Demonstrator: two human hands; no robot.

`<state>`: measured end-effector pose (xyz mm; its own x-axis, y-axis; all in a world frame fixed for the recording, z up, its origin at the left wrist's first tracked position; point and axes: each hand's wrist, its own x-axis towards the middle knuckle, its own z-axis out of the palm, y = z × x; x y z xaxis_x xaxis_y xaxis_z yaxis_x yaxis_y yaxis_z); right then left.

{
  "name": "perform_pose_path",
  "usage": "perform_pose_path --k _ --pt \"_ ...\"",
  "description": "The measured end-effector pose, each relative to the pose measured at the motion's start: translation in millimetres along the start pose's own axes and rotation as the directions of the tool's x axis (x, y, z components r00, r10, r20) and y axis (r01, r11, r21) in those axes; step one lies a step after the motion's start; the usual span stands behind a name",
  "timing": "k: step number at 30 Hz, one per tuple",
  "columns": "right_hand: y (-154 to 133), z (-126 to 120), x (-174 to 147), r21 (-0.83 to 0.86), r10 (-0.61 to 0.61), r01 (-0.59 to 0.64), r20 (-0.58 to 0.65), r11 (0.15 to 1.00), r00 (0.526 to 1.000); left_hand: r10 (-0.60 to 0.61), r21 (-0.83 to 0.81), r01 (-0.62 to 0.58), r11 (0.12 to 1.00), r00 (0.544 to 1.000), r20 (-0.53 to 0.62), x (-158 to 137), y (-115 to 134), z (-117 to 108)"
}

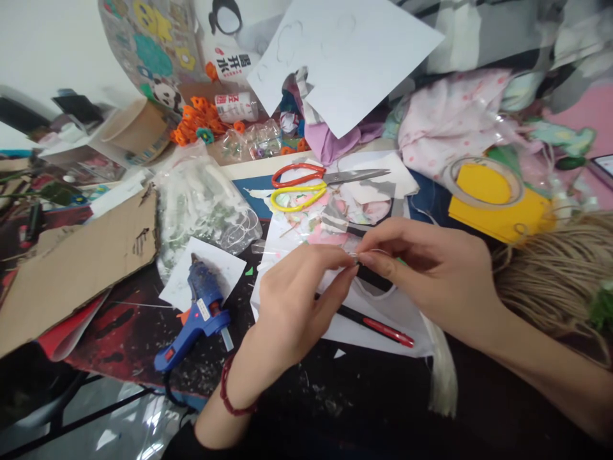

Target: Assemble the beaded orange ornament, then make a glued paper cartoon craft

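Left hand [299,291] and right hand [431,268] meeting fingertip to fingertip, each grip pinched, apparently on the same thin white thread-like strand [380,251], above the white paper sheet [405,316] on the red-and-black bench [119,332]. Keep pinches close, tension light, wrists steady. Stay clear of the blue plastic glue gun [204,312], possibly hot. Hard to make out: strand ends, anything tiny between fingertips. Can't tell whether joined to the soft white cord loop [377,298] below.

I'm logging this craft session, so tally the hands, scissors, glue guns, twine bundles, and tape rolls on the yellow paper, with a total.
Hands, left hand and right hand: 2
Scissors: 1
Glue gun: 1
Twine bundle: 1
Tape roll on yellow paper: 1
Total: 6
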<state>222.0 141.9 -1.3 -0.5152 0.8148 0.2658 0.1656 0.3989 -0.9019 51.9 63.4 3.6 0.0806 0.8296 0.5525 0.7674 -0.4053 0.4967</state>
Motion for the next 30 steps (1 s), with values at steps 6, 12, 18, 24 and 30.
perform_pose_path --k 6,12,18,24,30 --pt "-2 4 -1 -0.181 -0.371 0.362 -0.019 0.914 0.928 -0.381 -0.39 0.415 0.822 0.91 0.165 6 9 -7" --pt "-10 2 8 -0.226 -0.478 0.48 0.067 0.848 0.876 -0.519 -0.629 0.572 0.526 0.802 0.296 4 6 -10" --pt "-6 1 6 -0.288 -0.26 0.264 0.054 0.92 0.964 -0.557 -0.424 0.53 0.735 0.828 0.07 -3 5 -5" --pt "16 0 3 -0.395 -0.254 0.301 0.167 0.868 0.953 -0.398 0.015 0.403 0.915 0.909 -0.12 -16 8 6" --pt "25 3 2 -0.425 -0.33 0.392 0.215 0.816 0.919 -0.414 -0.019 0.414 0.91 0.91 -0.027 -17 6 7"
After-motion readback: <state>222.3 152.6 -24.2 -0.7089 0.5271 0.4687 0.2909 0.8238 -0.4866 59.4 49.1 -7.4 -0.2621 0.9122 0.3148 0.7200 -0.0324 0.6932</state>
